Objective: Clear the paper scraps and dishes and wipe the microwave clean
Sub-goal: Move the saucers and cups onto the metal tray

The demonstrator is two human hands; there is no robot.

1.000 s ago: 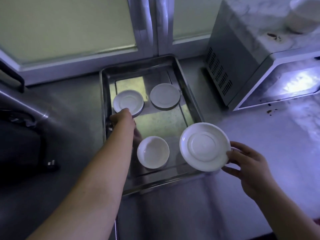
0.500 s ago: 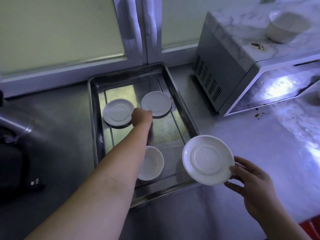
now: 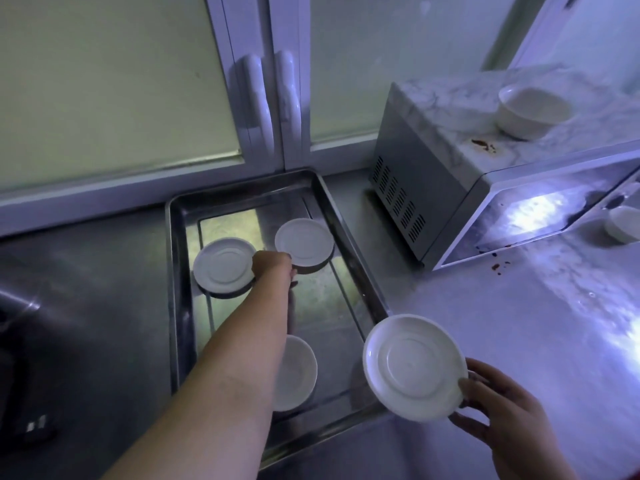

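Note:
A steel tray (image 3: 350,237) on the counter holds two white saucers, one at back left (image 3: 221,265) and one at back right (image 3: 304,240), plus a small white bowl (image 3: 298,372) near its front, partly hidden by my left forearm. My left hand (image 3: 272,268) sits between the two saucers with its fingers curled at the rim of the back right one; the grip itself is hidden. My right hand (image 3: 498,407) pinches the rim of a third white saucer (image 3: 412,365), held tilted over the tray's near right corner. The microwave (image 3: 433,140) stands at the right.
A white bowl (image 3: 530,112) rests on the marble-patterned microwave top beside a brown stain (image 3: 483,144). Brown specks (image 3: 498,265) lie on the counter below the microwave front. Another white bowl (image 3: 623,223) sits at the far right. Window frames stand behind the tray; dark equipment fills the left edge.
My left hand has moved from the back left saucer toward the back right one. My right hand with its saucer has stayed over the tray's near right corner.

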